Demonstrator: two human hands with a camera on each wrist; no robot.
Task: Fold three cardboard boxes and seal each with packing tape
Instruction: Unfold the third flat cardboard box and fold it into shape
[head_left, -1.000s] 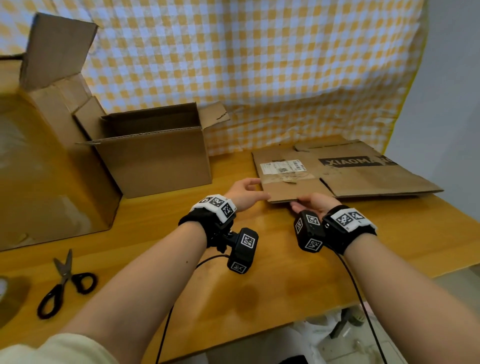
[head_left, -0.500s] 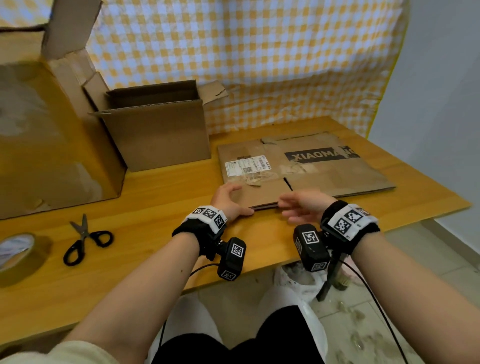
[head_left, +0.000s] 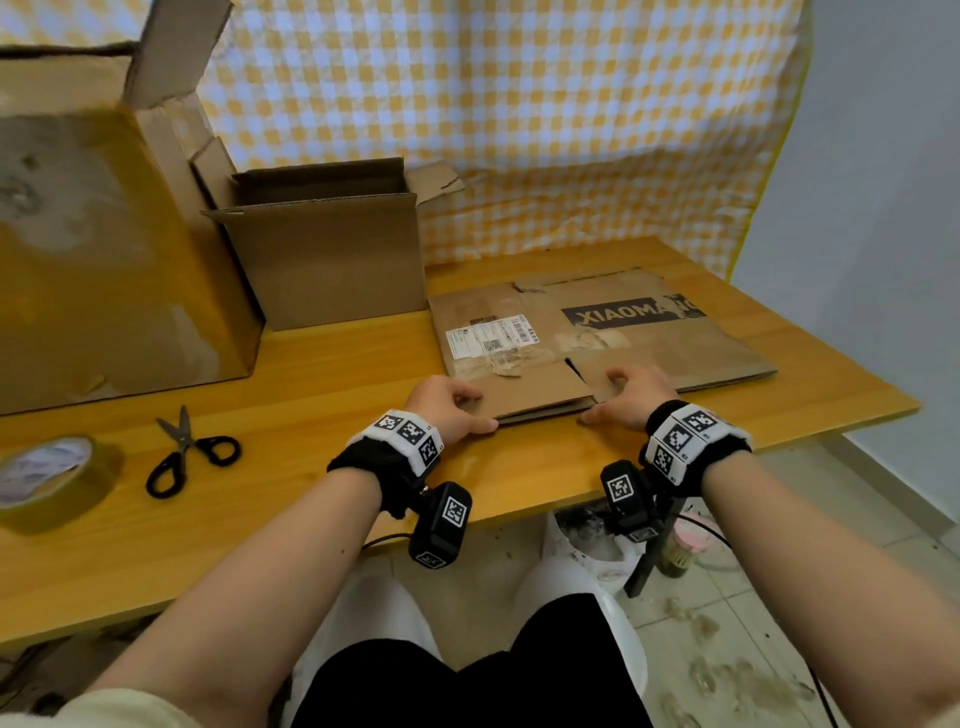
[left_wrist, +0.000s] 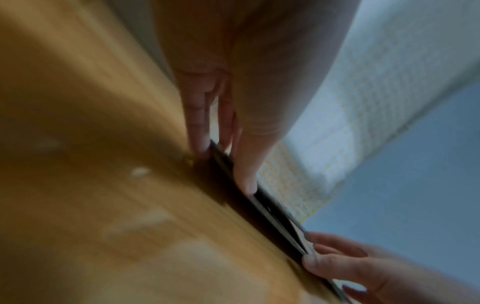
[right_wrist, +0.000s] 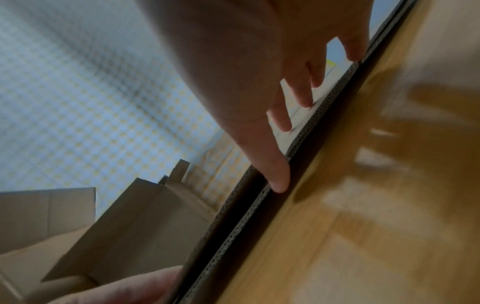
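Note:
A flattened cardboard box (head_left: 649, 348) with a shipping label and black print lies on the right half of the wooden table (head_left: 332, 374). Both hands hold its near edge. My left hand (head_left: 470, 410) has fingers on top and its thumb against the edge. My right hand (head_left: 602, 397) curls its fingers on the top layer, thumb at the edge. In the left wrist view the left hand (left_wrist: 226, 164) pinches the dark layered edge (left_wrist: 272, 218). The right wrist view shows the right thumb (right_wrist: 278, 183) pressed between the corrugated layers (right_wrist: 233, 236).
An open-topped box (head_left: 332, 249) stands behind the left hand, and a large box (head_left: 104, 260) fills the far left. Black scissors (head_left: 187, 452) and a roll of packing tape (head_left: 47, 478) lie at the left. The table's front edge (head_left: 519, 499) is just behind my wrists.
Both hands have drawn the flattened box toward the table's front edge. The hands have settled on its near edge, right fingers now curled on top.

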